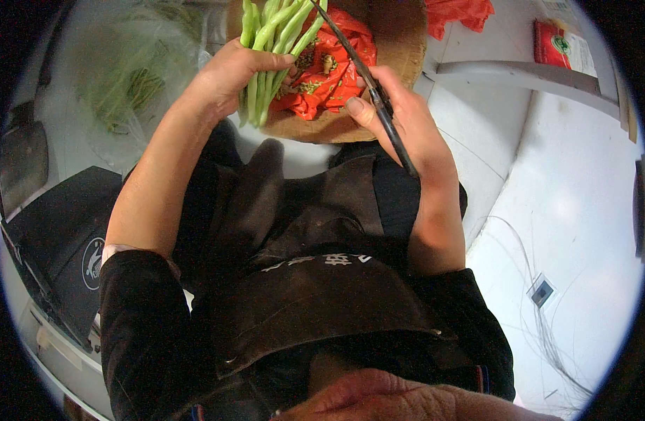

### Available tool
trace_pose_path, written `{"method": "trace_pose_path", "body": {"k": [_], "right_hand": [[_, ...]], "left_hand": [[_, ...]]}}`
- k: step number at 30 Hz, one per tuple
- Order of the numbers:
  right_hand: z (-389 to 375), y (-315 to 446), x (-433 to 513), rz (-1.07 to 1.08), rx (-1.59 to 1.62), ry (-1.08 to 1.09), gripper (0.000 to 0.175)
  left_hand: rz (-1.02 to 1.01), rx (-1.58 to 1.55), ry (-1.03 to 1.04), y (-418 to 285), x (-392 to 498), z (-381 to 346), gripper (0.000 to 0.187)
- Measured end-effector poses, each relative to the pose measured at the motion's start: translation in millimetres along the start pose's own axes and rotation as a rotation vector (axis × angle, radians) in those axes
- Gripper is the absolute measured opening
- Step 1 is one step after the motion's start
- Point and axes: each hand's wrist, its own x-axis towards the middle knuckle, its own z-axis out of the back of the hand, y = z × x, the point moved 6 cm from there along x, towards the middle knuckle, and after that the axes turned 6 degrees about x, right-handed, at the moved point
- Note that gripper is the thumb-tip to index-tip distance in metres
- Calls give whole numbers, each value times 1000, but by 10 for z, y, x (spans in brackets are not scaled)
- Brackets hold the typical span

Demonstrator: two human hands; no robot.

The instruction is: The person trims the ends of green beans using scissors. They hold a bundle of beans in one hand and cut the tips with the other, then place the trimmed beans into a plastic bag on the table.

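My left hand [233, 73] grips a bunch of long green bean pods [269, 37], thumb across the front, fingers hidden behind. In my right hand [406, 116] is a long cutting tool [348, 47] with a dark blade and black handle. It is seen edge-on, so I cannot tell if it is scissors or a knife. Its blade points up toward the pods' upper ends. Below and between the hands a red plastic bag [348, 68] lies spread on a round wooden surface [401, 31], with small green pieces scattered on it.
To the left, a clear plastic bag [138, 89] holds green pods. A black box-like item with a white logo [64, 247] stands lower left. Another red bag [459, 16] and a red packet [554, 44] are at upper right. Thin strands [543, 321] lie on the pale floor.
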Motion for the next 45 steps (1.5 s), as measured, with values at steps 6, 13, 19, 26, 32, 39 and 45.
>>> {"method": "trace_pose_path", "body": {"k": [6,13,19,26,32,39,45], "right_hand": [[-62,-16,-11,-38,43,105,46],[-53,-9,-32,-57,135,69,46],[-47,-23,-41,-101,145,65,45],[-41,-6,-43,-117,202,69,40],[-29,-7,-13,10,193,6,40],[46,-11,-36,-1,52,-36,43],[-19,42,-22,105,73,-13,45]], "left_hand": [[-26,0,-29,4,16,18,27],[-52,22,-10,-3,-18,-9,27],[-34,136,-12,-4,-50,-52,27],[-57,205,10,24,-27,-71,29],[-198,314,-44,-49,44,-17,34],[-220,402,-188,-26,58,127,36],[-314,675,-246,41,150,182,38]]}}
